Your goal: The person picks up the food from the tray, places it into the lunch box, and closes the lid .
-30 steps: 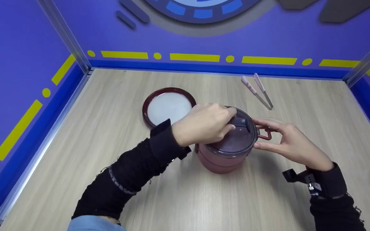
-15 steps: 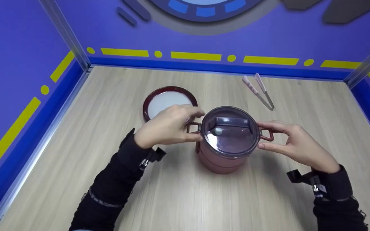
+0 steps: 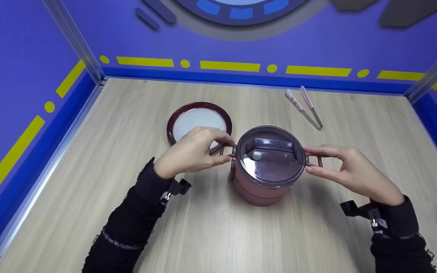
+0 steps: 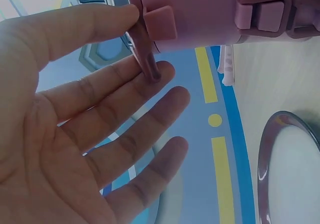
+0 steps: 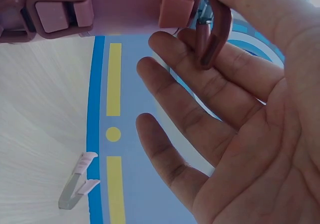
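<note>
A pink round lunch box (image 3: 262,194) stands upright on the table, topped by a dark see-through lid (image 3: 273,167) with a dark grip (image 3: 274,144) across it. At its left side my left hand (image 3: 190,153) pinches a hinged loop clip (image 4: 145,59) between thumb and forefingers. My right hand (image 3: 351,168) pinches the matching clip (image 5: 220,34) on the right side, thumb in front and fingers behind it. The other fingers of both hands are spread below the clips in the wrist views. Lower down the box wall, more pink latches (image 4: 262,14) show.
Behind the left hand lies a white plate with a dark red rim (image 3: 173,123), partly covered by that hand. Tongs with pink handles (image 3: 306,108) lie at the back right. Blue panels (image 3: 233,49) wall the table (image 3: 146,102) at the back and sides.
My left hand has left the lid's grip, moved to the left side and taken hold of the clip there. My right hand stays at the right clip, which now tilts slightly lower.
</note>
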The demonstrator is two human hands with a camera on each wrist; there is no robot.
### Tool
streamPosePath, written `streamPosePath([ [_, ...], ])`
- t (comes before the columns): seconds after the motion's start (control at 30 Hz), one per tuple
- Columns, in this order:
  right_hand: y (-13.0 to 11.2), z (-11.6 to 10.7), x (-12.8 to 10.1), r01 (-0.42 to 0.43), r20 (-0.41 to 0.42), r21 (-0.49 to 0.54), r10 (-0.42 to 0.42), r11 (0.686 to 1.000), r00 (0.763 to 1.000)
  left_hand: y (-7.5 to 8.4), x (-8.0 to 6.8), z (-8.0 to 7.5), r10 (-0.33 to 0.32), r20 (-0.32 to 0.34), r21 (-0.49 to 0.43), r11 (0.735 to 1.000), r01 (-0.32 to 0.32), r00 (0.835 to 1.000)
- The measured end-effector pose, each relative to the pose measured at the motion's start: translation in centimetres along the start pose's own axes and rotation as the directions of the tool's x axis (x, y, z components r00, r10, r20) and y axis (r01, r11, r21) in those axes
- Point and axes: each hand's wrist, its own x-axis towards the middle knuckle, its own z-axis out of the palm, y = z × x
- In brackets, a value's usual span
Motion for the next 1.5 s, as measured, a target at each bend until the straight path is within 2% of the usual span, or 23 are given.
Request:
streamPosePath([
  [0.17, -0.2, 0.0, -0.1, -0.020, 0.022, -0.003, 0.020, 1.000, 1.000, -0.2, 0.0, 0.3, -0.022, 0.010, -0.028, 0.999, 0.023, 1.000],
  [0.27, -0.5, 0.1, -0.1, -0.072, 0.067, -0.005, 0.072, 0.997, 0.995, -0.2, 0.0, 0.6, -0.026, 0.010, -0.060, 0.998, 0.027, 1.000],
  [0.43, -0.6, 0.4, 0.2, -0.150, 0.143, 0.049, 0.141, 0.988, 0.980, -0.4, -0.1, 1.1, -0.029, 0.008, -0.115, 0.993, 0.030, 1.000],
  [0.77, 0.0, 0.8, 0.2, -0.108, 0.178, 0.100, 0.089, 0.989, 0.980, -1.2, -0.3, 1.7, -0.029, 0.027, -0.226, 0.974, 0.034, 0.999],
  [0.87, 0.0, 0.8, 0.0, -0.066, 0.135, 0.146, 0.047, 0.987, 0.990, -1.3, -0.6, 1.6, -0.050, 0.023, -0.245, 0.968, 0.054, 0.998],
  [0.97, -0.4, 1.7, 0.5, 0.016, -0.024, 0.248, -0.010, 0.969, 1.000, -1.1, -0.5, 2.3, -0.100, -0.031, -0.329, 0.940, 0.085, 0.994],
  [1.07, -1.0, 3.4, 1.5, 0.108, -0.220, 0.375, -0.024, 0.921, 0.975, -0.6, 0.0, 4.2, -0.175, -0.120, -0.410, 0.905, 0.111, 0.977],
  [1.17, -1.8, 5.4, 2.5, 0.141, -0.333, 0.474, 0.029, 0.869, 0.943, 0.2, 0.8, 6.7, -0.252, -0.212, -0.478, 0.869, 0.125, 0.944],
  [1.23, -2.2, 6.6, 2.9, 0.133, -0.357, 0.532, 0.079, 0.837, 0.931, 0.6, 1.4, 8.1, -0.291, -0.262, -0.511, 0.851, 0.123, 0.920],
  [1.33, -2.6, 7.9, 3.3, 0.107, -0.367, 0.579, 0.141, 0.808, 0.920, 1.2, 2.2, 9.5, -0.328, -0.319, -0.558, 0.823, 0.103, 0.889],
  [1.5, -2.8, 8.9, 3.5, 0.101, -0.362, 0.670, 0.204, 0.736, 0.910, 1.7, 2.9, 10.5, -0.361, -0.378, -0.632, 0.773, 0.047, 0.852],
])
